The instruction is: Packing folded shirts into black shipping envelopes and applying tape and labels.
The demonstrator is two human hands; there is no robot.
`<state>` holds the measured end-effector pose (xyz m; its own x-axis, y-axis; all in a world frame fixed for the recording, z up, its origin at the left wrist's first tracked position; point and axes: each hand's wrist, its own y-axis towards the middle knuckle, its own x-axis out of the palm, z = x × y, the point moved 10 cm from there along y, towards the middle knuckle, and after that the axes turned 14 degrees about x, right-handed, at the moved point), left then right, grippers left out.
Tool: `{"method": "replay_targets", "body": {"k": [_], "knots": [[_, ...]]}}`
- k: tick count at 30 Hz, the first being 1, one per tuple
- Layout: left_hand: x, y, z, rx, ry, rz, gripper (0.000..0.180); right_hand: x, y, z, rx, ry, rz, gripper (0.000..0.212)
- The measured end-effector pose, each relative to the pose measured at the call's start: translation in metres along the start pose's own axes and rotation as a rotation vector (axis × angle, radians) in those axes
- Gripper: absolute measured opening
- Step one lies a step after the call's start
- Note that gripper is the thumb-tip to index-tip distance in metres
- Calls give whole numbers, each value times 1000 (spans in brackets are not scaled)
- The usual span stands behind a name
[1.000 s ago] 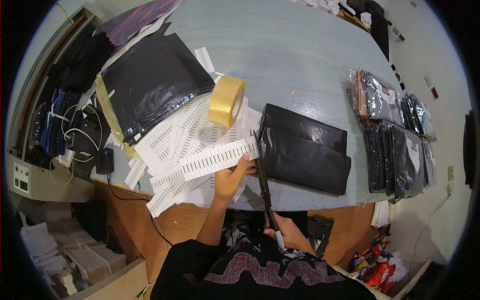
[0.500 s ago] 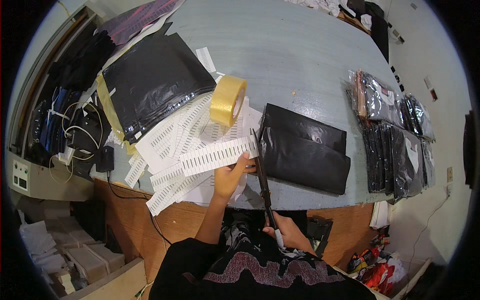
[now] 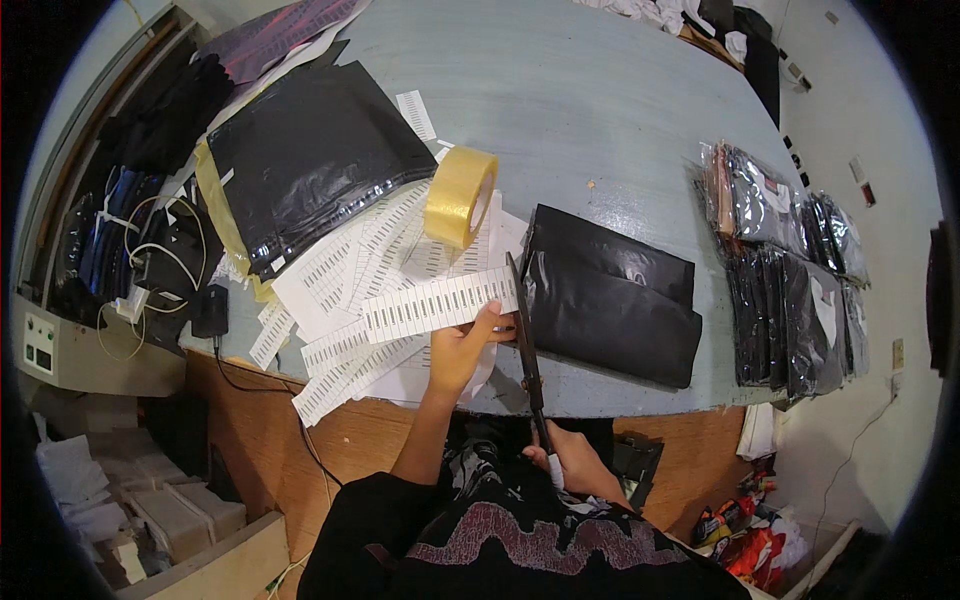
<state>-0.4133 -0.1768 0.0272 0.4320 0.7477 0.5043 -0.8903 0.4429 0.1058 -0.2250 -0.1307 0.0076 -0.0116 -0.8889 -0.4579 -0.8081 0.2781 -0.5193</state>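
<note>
Centre frame: left hand (image 3: 460, 354) pinches the printed strip (image 3: 430, 309) near its right end; right hand (image 3: 577, 461), lower centre, is closed round scissors (image 3: 529, 362), blades at that end.

Grey-blue table (image 3: 580, 120), loose white label sheets (image 3: 318, 285), one folded black package (image 3: 615, 310), stacked clear-bagged garments (image 3: 762, 205)
</note>
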Motion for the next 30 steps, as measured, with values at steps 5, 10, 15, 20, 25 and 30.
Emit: {"method": "replay_targets", "body": {"k": [5,10,15,20,25,30], "knots": [[-8,-2,7,12,34,63,25,1,1,3,-8,43,-24,32],[-48,-7,-1,-85,-343,349,32,0,2,9,-39,99,-48,35],[-36,-8,19,33,203,105,25,-6,-2,3,-98,220,-55,35],[2,18,39,392,992,-229,19,-41,-14,-4,-146,208,112,32],[16,29,24,417,1156,-344,22,-120,-44,17,-54,109,707,26],[20,34,19,317,1189,-365,18,-185,-85,62,221,-27,1116,26]]}}
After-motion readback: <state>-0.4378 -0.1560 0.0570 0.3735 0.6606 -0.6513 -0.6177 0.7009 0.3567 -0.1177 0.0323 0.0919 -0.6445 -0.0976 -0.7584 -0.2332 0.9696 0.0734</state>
